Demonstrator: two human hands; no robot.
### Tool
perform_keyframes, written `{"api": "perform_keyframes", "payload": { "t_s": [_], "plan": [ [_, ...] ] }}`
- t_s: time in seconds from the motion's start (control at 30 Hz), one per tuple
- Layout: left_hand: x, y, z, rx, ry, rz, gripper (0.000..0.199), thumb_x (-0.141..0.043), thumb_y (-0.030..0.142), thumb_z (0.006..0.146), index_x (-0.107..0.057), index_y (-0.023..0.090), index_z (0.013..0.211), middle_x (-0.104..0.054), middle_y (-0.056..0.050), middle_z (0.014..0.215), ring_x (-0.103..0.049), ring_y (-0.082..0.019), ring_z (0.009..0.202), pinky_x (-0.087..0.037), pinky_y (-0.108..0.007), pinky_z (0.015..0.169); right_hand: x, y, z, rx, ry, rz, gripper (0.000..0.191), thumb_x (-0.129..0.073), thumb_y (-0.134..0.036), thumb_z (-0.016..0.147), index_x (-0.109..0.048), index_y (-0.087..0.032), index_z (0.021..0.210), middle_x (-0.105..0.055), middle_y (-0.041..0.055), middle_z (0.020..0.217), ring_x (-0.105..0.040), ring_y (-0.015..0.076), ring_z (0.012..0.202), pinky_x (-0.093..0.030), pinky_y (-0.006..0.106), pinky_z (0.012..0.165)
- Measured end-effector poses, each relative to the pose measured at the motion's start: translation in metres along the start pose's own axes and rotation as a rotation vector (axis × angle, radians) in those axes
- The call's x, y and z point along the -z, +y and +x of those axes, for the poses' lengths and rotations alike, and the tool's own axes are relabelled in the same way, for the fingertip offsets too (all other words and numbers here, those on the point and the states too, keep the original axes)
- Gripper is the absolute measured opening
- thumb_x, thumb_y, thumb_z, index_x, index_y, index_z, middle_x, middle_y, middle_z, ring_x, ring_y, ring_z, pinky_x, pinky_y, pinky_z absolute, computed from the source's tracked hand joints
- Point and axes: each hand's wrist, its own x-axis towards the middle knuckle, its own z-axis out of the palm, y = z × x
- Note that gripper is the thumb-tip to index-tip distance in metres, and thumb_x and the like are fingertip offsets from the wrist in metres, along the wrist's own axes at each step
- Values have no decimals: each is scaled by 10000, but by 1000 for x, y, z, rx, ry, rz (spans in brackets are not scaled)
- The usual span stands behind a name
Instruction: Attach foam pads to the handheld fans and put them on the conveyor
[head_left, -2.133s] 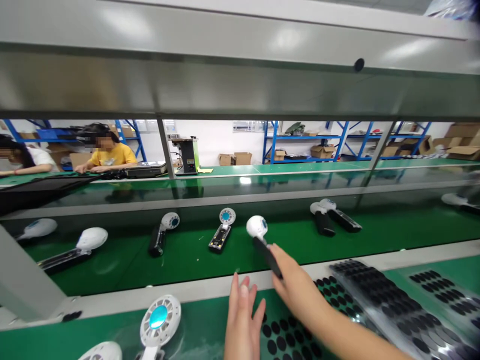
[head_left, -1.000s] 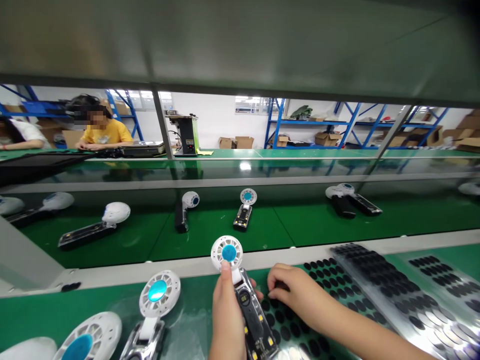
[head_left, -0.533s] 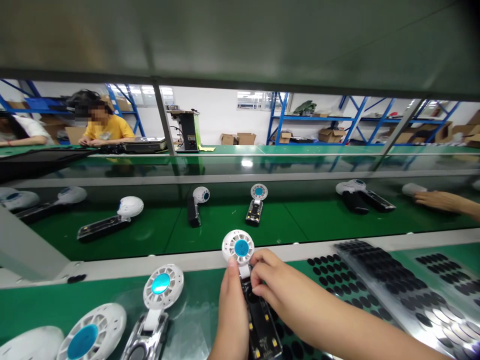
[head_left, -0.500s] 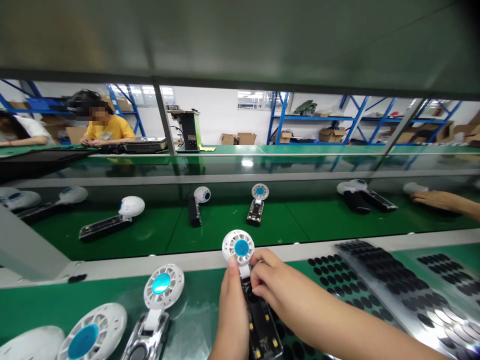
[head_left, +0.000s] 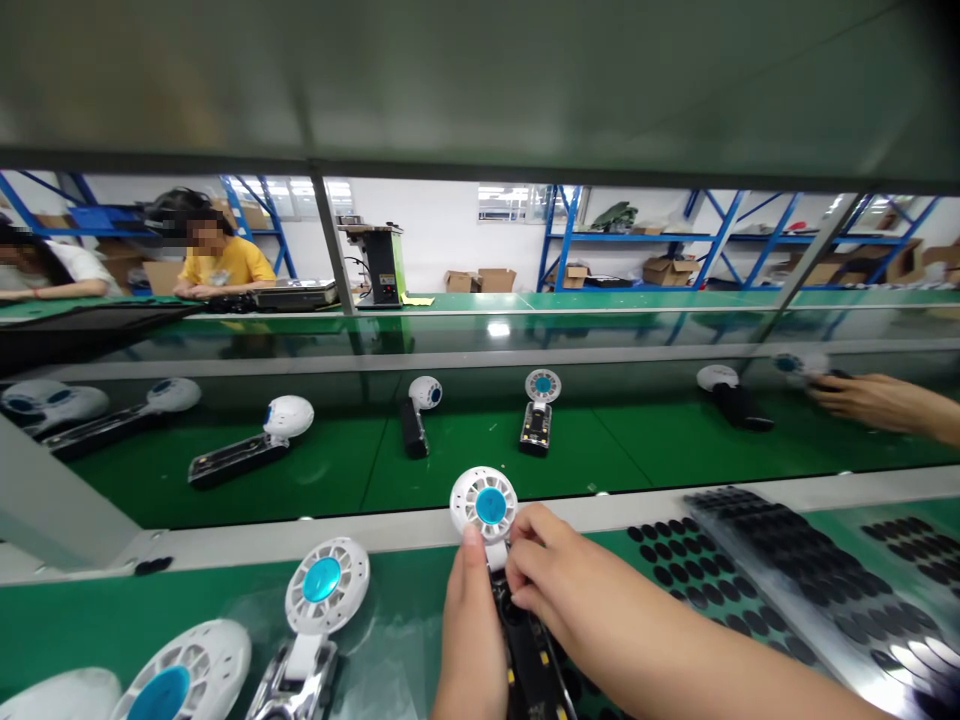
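Note:
A handheld fan with a white round head and blue centre (head_left: 490,506) is held upright at the lower middle. My left hand (head_left: 474,620) is wrapped along the left side of its dark body, thumb by the head. My right hand (head_left: 551,575) is closed at the neck from the right, its fingertips pinched against the upper body; anything between them is hidden. Left of my hands lies another fan (head_left: 327,586) with a clear handle. Sheets of round black stickers (head_left: 694,560) lie to the right.
A green conveyor (head_left: 465,440) carries several fans beyond the white rail (head_left: 375,530). Another person's hand (head_left: 877,400) reaches over it at the right, touching a fan. A grey post (head_left: 60,500) stands at left. Two people sit at the far left.
The fans on the conveyor have shifted right in view. The other person's hand has moved slightly left, and a fan there has moved apart from its neighbour. My hands keep nearly the same hold.

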Motion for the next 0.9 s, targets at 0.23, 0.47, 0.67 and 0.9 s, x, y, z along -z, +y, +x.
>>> {"api": "perform_keyframes", "payload": {
  "t_s": [0.23, 0.47, 0.67, 0.9],
  "plan": [
    [-1, 3, -3, -36, -21, 15, 498, -465, 587, 715, -685, 155, 830, -693, -115, 897, -588, -298, 914, -413, -367, 814, -8, 9, 1, 56, 96, 27, 135, -499, -75, 741, -563, -191, 768, -500, 33, 955, -507, 140, 742, -411, 257, 642],
    [0, 0, -2, -46, -33, 33, 493, -464, 568, 727, -668, 141, 864, -688, -105, 912, -585, -268, 924, -415, -332, 816, -14, 7, 2, 10, 147, 55, 150, -489, -51, 722, -563, -182, 724, -506, 31, 903, -510, 150, 765, -427, 269, 662],
    [1, -1, -3, -49, -64, 69, 529, -435, 577, 740, -653, 128, 912, -678, -119, 963, -569, -279, 962, -396, -355, 850, -19, 7, 0, 34, 237, 95, 162, -490, -24, 716, -532, -177, 679, -523, 20, 861, -489, 177, 850, -434, 282, 692],
    [1, 0, -2, -46, -96, 49, 572, -449, 615, 710, -645, 120, 920, -682, -121, 942, -581, -279, 949, -415, -346, 825, -26, 12, -5, 35, 283, 183, 189, -489, -30, 709, -517, -214, 684, -521, -5, 915, -478, 185, 921, -412, 327, 756]
  ]
}}
